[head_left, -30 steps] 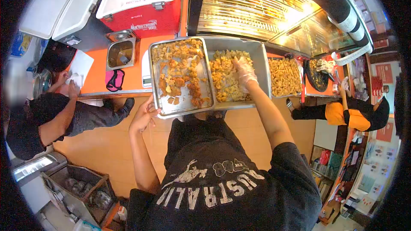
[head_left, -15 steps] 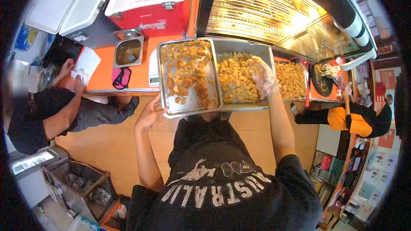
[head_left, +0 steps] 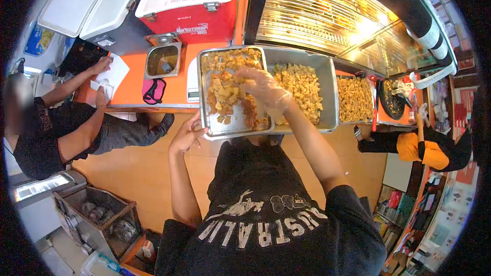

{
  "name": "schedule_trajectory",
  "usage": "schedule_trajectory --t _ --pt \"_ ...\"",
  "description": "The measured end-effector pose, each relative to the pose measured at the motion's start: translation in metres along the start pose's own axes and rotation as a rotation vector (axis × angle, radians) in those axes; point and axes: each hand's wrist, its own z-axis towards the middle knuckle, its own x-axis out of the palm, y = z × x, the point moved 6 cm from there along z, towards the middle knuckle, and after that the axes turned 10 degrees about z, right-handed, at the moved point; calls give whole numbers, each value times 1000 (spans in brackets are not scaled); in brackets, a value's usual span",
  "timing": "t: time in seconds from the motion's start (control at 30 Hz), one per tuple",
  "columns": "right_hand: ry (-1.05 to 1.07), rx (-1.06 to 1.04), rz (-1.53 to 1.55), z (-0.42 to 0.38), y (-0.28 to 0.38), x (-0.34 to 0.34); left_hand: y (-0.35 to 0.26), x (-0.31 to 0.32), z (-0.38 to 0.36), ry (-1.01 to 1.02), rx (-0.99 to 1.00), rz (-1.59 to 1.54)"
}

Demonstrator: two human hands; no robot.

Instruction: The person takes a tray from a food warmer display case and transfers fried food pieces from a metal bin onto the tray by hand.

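Note:
A shallow metal tray [head_left: 232, 134] of fried, breaded pieces [head_left: 223, 92] is tilted at the counter's front edge, overlapping a deeper metal pan [head_left: 330, 92]. My left hand [head_left: 188, 134] grips the tray's lower left corner, thumb at the rim. Above the tray's right half is my right hand [head_left: 263, 89] in a clear plastic glove, somewhat blurred, its fingers stretched toward the pieces with nothing visible in them. Paler fried pieces [head_left: 302, 89] heap up in the deeper pan, and bare metal shows along its right side.
Another pan of fried pieces [head_left: 354, 99] stands to the right, below a lit display cabinet [head_left: 327, 15]. On the left are a red cooler [head_left: 204, 23], a small metal container [head_left: 163, 61] and a pink-and-black item [head_left: 153, 92]. One person works at each side.
My gloved right hand has moved left from the deeper pan to over the shallow tray. More pieces lie in the tray's middle, and fewer in the pan. My left hand keeps its grip.

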Motion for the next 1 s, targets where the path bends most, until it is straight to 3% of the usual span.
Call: schedule_trajectory --t 0.07,0.17,0.2,0.27,0.37,0.47,0.57,0.67,0.7,0.73,0.8,0.87,0.9,0.93,0.97,1.0 --pt "38 110 89 -7 -2 -19 -1 -1 0 -11 12 -9" --pt "-202 279 357 -36 30 -60 0 -1 0 -4 13 -25" --pt "-363 277 168 -47 43 -79 4 -2 1 -12 -10 -12" --pt "-471 275 -84 -65 -18 -150 3 -2 0 -21 -30 7" --pt "-364 496 -571 -106 -15 -198 7 -4 3 -10 -30 0" --pt "-305 470 -859 -146 -45 -212 -2 0 1 6 -38 14" --pt "-145 511 -1095 -168 -68 -197 -1 0 1 5 -33 29" --pt "-19 765 -1184 -161 -63 -170 -1 0 1 3 -41 44" --pt "-72 847 -1147 -160 -65 -169 -3 0 0 -2 -49 53" --pt "-82 853 -1143 -157 -70 -167 -3 1 0 -7 -55 62" --pt "-124 673 -1299 -153 -89 -166 3 -2 0 -7 -18 65" --pt "35 382 -1696 -165 -191 -176 8 -7 4 -20 50 77" --pt "14 459 -1558 -162 -183 -179 9 -3 9 -16 94 90" --pt "-25 545 -1418 -160 -170 -173 -26 10 -8 -80 -22 123" --pt "-74 630 -1308 -160 -161 -170 9 -3 0 37 53 -151" --pt "-122 695 -1207 -157 -153 -167 -19 15 -3 61 103 -136"
